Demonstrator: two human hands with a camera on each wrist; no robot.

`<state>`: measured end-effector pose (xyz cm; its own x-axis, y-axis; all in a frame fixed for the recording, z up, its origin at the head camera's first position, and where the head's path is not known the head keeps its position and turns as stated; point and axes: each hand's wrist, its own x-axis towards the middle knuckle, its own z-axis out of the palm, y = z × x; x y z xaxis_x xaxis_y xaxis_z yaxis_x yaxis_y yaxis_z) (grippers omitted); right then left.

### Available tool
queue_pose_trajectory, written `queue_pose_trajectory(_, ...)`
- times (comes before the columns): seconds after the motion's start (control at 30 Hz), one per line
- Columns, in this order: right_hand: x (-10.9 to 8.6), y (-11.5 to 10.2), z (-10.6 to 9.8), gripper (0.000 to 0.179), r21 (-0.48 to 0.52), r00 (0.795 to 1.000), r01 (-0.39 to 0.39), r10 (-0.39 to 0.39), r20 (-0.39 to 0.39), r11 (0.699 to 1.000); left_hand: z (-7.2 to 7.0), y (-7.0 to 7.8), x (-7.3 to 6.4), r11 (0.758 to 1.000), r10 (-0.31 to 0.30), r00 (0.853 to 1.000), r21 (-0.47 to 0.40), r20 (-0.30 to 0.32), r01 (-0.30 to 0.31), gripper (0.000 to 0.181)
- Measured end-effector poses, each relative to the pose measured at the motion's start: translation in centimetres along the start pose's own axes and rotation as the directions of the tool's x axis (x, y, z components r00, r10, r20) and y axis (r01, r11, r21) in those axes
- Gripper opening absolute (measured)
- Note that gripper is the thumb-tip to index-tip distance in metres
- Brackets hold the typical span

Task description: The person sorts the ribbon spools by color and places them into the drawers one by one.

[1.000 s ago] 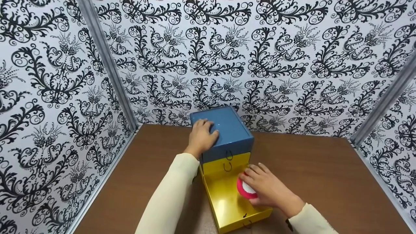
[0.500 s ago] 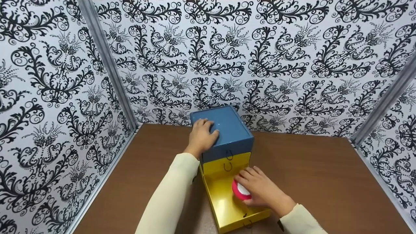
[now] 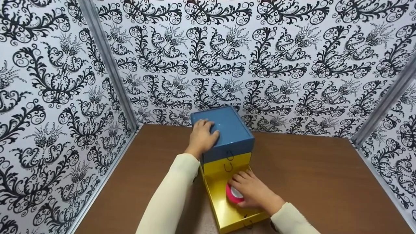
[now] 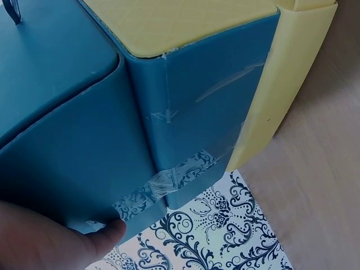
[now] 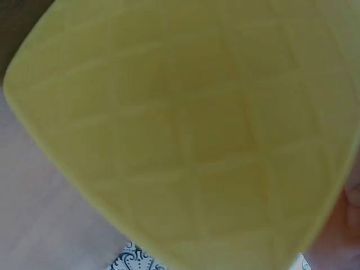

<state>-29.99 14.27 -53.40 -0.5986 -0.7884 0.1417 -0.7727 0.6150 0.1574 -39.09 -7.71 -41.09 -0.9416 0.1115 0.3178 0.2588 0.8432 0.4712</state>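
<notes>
My left hand [image 3: 202,138] rests on the left edge of the blue top of a small drawer unit [image 3: 227,122], fingers relaxed. In the left wrist view, a digit of that hand [image 4: 107,236] lies by the blue wall [image 4: 191,107]. My right hand [image 3: 255,192] grips a round, pink-rimmed thing with a white middle [image 3: 231,195], inside the pulled-out yellow drawer [image 3: 219,209]. The hand covers its right part. A grid-embossed yellow panel [image 5: 208,124] fills most of the right wrist view; skin shows at its right edge.
A second yellow drawer front [image 3: 213,166] with a dark loop handle sits under the blue one. The unit stands on a brown table [image 3: 312,169]. Patterned panels [image 3: 276,65] enclose the back and sides. Clear tape [image 4: 163,185] crosses the unit's blue parts.
My right hand has moved left and slightly down with the round pink-rimmed thing, further into the yellow drawer. The left hand has stayed on the blue top.
</notes>
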Motion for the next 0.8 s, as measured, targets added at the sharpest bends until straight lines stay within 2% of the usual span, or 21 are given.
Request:
queue_pose_trajectory(0.17, 0.1, 0.0, 0.6, 0.079, 0.019, 1.000, -0.006, 0.006, 0.005, 1.000, 0.0, 0.0, 0.0, 1.000, 0.001, 1.000, 0.006, -0.005, -0.001, 0.047)
queue_pose_trajectory(0.4, -0.1, 0.1, 1.6, 0.081, 0.039, 0.999, -0.012, 0.013, -0.035, 0.999, -0.1, 0.2, -0.1, 1.000, -0.011, 1.000, -0.004, 0.014, 0.011, 0.046)
queue_pose_trajectory(0.8, -0.4, -0.1, 2.3, 0.080, 0.097, 0.995, -0.087, 0.081, 0.059, 0.991, -0.2, 0.1, 0.0, 1.000, -0.004, 1.000, -0.001, 0.015, 0.004, 0.046)
